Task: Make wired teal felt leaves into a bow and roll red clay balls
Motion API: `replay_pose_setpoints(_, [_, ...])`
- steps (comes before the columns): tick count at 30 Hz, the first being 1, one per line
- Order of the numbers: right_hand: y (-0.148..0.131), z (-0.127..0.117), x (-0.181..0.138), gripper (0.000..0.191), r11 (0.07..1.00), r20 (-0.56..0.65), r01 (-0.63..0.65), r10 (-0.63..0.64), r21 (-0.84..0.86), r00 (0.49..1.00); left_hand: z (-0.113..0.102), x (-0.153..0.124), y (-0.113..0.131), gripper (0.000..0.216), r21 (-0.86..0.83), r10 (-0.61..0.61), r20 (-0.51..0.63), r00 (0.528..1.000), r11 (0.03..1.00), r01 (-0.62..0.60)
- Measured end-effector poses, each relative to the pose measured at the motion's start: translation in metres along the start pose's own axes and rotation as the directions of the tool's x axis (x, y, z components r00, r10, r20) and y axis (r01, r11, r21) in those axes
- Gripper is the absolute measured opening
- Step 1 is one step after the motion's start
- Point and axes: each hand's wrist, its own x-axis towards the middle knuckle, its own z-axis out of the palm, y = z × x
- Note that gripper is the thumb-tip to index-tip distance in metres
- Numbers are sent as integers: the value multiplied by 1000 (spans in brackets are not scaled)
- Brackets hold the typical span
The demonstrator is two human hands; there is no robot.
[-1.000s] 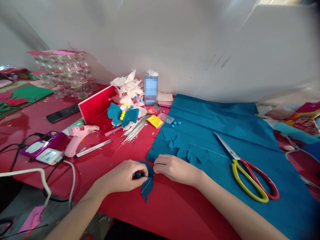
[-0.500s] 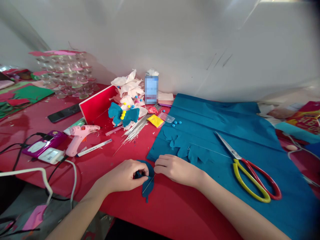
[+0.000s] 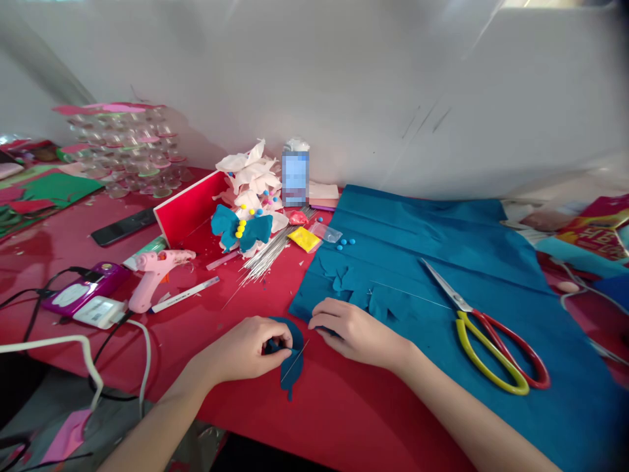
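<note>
Glue gun: a pink glue gun (image 3: 154, 272) lies on the red table (image 3: 344, 413), well to the far left of both hands, its cord trailing off the near edge.

Wire bundle: a bundle of thin wires (image 3: 268, 252) lies far of the left hand, fanned toward it, apart from both hands.

Left hand: the left hand (image 3: 248, 347) comes in from the near left with the wrist low on the table and the fingers curled. Thumb and forefinger pinch the far part of the blue cut-out.

Blue cut-out: the blue cut-out (image 3: 291, 368) lies flat on the table just right of the left hand's fingertips, between the two hands. Its long axis runs far to near, with the rounded end far and the narrow tail near.

Wire: a single wire (image 3: 295, 359) crosses the cut-out on a slant, from near left to far right, with its far end aimed at the right hand.

Right hand: the right hand (image 3: 351, 331) rests palm down, its fingers bent and pressed together. The fingertips sit at the near left corner of the blue sheet, just right of the cut-out. Whether they grip the wire's end cannot be told. This hand is the nearer to that end, and the left is nearer to the cut-out.

Blue sheet: the blue sheet (image 3: 442, 249) spreads far and right under the right forearm.

Scissors: the scissors (image 3: 486, 334) lie on the sheet to the right of the right hand, untouched, with the blades pointing far left.
</note>
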Motion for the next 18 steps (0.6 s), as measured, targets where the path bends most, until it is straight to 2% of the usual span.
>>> replay_pose_setpoints(3, [-9, 5, -4, 22, 987, -92, -91, 103, 131, 990, 0, 0, 0, 10, 8, 1, -1, 1000, 1000, -1])
replay_pose_setpoints(7, [-22, 11, 1, 17, 960, -63, -123, 143, 252, 988, 1, -1, 1, 15, 8, -18, -9, 1000, 1000, 18])
replay_pose_setpoints(12, [-22, 9, 14, 19, 952, -56, -126, 147, 280, 987, 1, -1, 2, 15, 2, -30, -12, 999, 1000, 30])
replay_pose_setpoints(18, [-10, 12, 11, 21, 941, -149, -155, 207, 300, 967, 0, -1, 1, 13, 2, -28, -20, 999, 1000, 28])
